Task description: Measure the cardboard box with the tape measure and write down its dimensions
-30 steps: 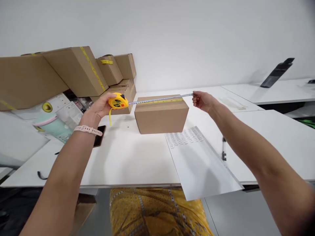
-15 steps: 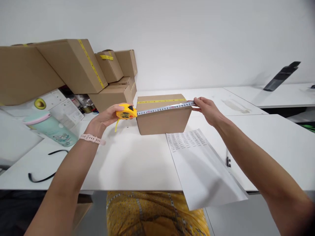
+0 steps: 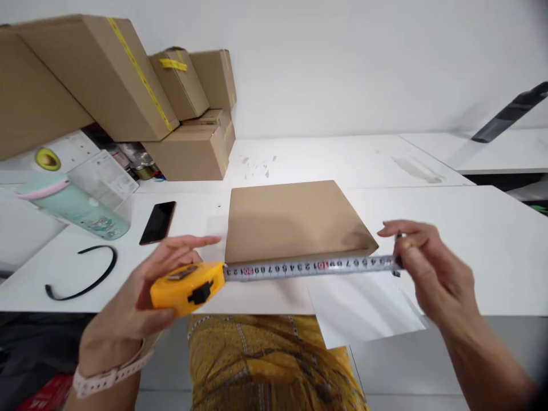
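Note:
My left hand (image 3: pixel 145 291) is closed round the yellow case of a tape measure (image 3: pixel 188 288), its index finger stretched toward the box. The blade runs out to the right, numbers upside down, along the near edge of a brown cardboard box (image 3: pixel 291 220). Between thumb and fingers, my right hand (image 3: pixel 432 268) pinches the hooked end of the blade, just past the box's right corner. The box lies on the white table with a plain face up. A printed sheet of paper (image 3: pixel 368 311) sits partly beneath the blade and hangs over the table's front edge.
Several cardboard boxes (image 3: pixel 184 151) are stacked at the back left against the wall. On the left are a mint green tumbler (image 3: pixel 81 208), a black phone (image 3: pixel 158 222) and a black curved band (image 3: pixel 113 262). A dark grey object (image 3: pixel 509 114) leans at the far right.
The box now shows a plain face on top instead of the yellow-taped one, and lies nearer. Both hands and the stretched tape have come down and closer to me. The phone has come into sight.

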`<state>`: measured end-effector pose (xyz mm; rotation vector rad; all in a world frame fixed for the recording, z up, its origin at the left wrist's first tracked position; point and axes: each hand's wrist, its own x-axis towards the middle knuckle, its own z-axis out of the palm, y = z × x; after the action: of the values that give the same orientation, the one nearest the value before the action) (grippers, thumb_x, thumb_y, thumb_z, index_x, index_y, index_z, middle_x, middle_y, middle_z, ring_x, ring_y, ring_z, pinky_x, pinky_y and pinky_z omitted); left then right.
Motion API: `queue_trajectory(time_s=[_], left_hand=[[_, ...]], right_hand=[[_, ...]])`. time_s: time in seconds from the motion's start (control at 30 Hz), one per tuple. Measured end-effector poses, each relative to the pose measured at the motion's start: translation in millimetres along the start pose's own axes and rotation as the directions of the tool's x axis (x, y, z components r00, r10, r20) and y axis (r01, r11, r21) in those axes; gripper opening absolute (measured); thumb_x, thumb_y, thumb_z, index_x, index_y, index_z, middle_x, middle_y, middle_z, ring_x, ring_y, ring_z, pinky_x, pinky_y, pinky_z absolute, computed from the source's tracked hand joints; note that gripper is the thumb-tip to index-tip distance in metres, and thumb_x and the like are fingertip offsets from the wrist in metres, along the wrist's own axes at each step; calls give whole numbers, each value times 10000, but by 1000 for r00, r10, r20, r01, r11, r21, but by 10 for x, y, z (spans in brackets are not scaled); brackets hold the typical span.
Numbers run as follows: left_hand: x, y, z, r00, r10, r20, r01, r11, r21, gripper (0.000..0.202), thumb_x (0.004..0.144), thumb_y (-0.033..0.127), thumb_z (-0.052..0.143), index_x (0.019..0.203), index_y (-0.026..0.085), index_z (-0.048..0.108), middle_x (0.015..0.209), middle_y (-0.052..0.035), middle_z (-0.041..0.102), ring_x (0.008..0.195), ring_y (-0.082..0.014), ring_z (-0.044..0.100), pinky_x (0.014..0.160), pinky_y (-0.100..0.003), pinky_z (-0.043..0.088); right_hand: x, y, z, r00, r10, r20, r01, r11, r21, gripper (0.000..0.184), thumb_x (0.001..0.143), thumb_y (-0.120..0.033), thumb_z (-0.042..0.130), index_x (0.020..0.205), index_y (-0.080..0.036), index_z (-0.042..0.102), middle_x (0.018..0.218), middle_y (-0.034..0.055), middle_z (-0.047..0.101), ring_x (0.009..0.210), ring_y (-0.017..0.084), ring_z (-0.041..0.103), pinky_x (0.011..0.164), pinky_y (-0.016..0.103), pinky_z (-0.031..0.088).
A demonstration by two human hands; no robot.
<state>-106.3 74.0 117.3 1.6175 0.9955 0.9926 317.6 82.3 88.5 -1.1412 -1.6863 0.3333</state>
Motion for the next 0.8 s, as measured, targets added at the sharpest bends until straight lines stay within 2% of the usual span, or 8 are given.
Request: queue_trajectory(time_s=[0.07,0.13,0.23,0.3,0.47,0.63,0.7,0.8], left_hand=[[140,122,-62,999,19,-28,-20,999,-35,674,698,472,810,1318,275,635,1475,-102,578,1091,-296,661,874,-333,540],[363,161,-128,1000,-22,-13,21,996,-85,654,713,417,805,1322,273,614,1400,-103,647,1116,-298,677,909,-343,539],[626,97,-207,989,-143,28,145,982,-123,599,715,396,789,1273,240,636,1205,-109,750,982,-273,730,834,-323,555],[682,27,-261,976,-217,27,219,966,-135,575,714,393,761,1254,222,656,1116,-112,776,912,-268,742,769,-310,559],[638,-54,-435,962,-272,4,271,955,-123,568,688,390,744,1230,229,689,1049,-108,788,857,-276,743,702,-313,563],[767,-28,-503,949,-299,101,307,949,-77,587,740,458,734,1280,235,676,1113,-124,772,891,-276,742,722,-303,561],[829,-19,-491,948,-294,122,304,949,-81,562,747,441,744,1264,229,683,1093,-114,774,893,-263,739,730,-294,558],[868,-29,-486,953,-265,148,283,952,-117,580,730,419,758,1255,187,676,1069,-122,776,875,-255,732,713,-294,552]], right_hand=[[249,-48,-35,999,47,-25,-47,999,-6,235,1000,-404,497,816,-275,563,977,50,606,963,266,583,814,404,432],[488,-19,-20,987,162,3,-162,985,-56,289,989,-482,490,794,-282,565,872,32,568,858,258,536,801,411,407],[649,145,16,927,370,69,-360,925,-124,348,966,-517,475,726,-267,501,785,15,497,791,236,476,758,391,384],[628,273,19,888,450,96,-435,888,-148,370,958,-510,469,698,-248,445,757,3,459,754,211,450,714,365,364],[517,404,38,854,496,156,-469,865,-179,387,980,-500,430,705,-229,394,748,-11,437,740,181,428,668,319,331],[577,361,194,824,523,216,-513,852,-103,294,949,-539,515,885,-252,521,880,-9,577,783,178,517,649,290,383],[592,350,247,817,534,217,-537,842,-51,316,929,-573,542,958,-259,550,964,1,610,822,184,555,651,287,417],[592,343,279,774,597,210,-599,798,-58,393,901,-648,544,1009,-273,594,1035,19,643,837,207,589,626,303,445]])
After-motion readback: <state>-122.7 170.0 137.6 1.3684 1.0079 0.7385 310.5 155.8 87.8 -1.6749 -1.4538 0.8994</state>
